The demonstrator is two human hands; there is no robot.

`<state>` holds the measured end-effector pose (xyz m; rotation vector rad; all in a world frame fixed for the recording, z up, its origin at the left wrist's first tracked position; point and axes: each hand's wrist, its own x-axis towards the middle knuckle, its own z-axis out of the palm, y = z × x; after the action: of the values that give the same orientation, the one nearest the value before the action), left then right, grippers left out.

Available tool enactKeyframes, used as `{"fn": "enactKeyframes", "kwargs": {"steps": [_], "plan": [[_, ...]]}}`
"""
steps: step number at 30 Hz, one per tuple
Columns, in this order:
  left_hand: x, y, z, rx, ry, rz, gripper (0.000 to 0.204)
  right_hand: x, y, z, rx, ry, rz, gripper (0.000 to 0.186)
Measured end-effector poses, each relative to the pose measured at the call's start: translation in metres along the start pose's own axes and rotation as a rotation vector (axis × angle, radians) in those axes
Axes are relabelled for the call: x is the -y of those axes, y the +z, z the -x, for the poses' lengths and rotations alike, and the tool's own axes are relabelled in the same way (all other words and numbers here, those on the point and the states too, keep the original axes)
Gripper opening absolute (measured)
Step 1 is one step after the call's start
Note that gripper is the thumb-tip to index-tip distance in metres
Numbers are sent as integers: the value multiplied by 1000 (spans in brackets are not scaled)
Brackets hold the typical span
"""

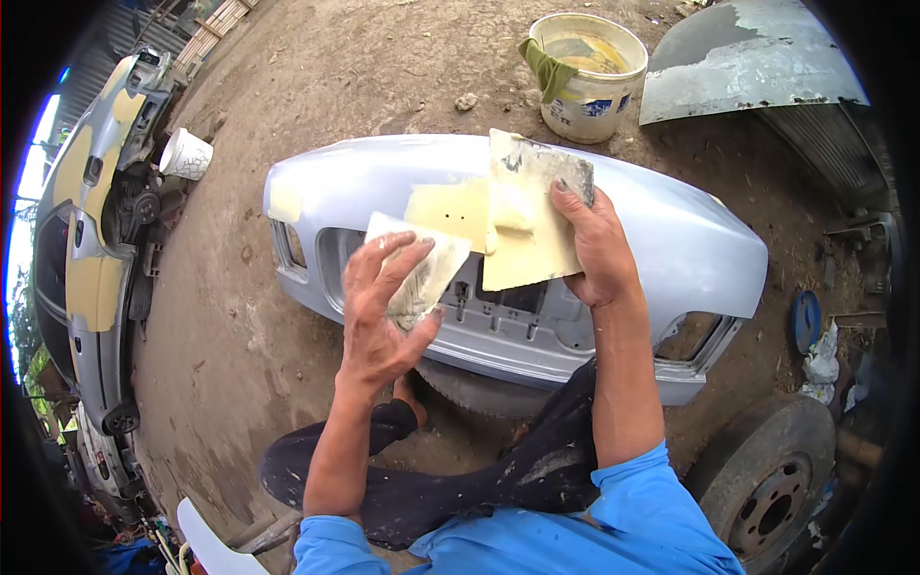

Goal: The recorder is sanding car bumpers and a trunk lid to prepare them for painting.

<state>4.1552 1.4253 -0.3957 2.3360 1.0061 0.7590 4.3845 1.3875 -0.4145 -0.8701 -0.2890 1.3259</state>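
In my left hand (pixel 369 302) is a pale, flat filler spreader (pixel 443 264), with my fingers across its face and my thumb at its lower edge. My right hand (pixel 604 249) grips a flat mixing board (pixel 527 264), thumb on top. Yellow body filler covers much of the board, with a thicker dollab (pixel 513 213) near its middle. Both tools are above a silver-blue car trunk lid (pixel 661 216). A patch of yellow filler (pixel 446 203) with two small dark holes shows on the lid between the tools. The board hides part of the lid.
A tire (pixel 479 391) lies under the lid. Beyond it stands a white bucket (pixel 585 120) with a green cloth (pixel 546 69) over its rim. A car with filler patches (pixel 96 278) and a small white pail (pixel 186 155) are left. At right are a worn hood (pixel 757 62) and a wheel (pixel 767 489).
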Motion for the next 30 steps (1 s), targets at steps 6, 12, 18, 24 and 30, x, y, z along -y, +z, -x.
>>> {"fn": "enactKeyframes", "kwargs": {"steps": [6,12,18,24,30], "plan": [[-47,30,-16,220,188,-339,52,-15,-27,-14,-14,-252,228,29],[18,61,-19,170,31,-350,44,24,-37,-13,-291,-466,-39,33],[41,98,-62,131,-13,-438,40,17,-37,-16,-204,-445,-13,35],[41,91,-61,160,15,-376,40,25,-46,-14,-264,-445,-64,35],[39,97,-85,209,-91,-460,41,21,-45,-17,-205,-437,-48,36]]}}
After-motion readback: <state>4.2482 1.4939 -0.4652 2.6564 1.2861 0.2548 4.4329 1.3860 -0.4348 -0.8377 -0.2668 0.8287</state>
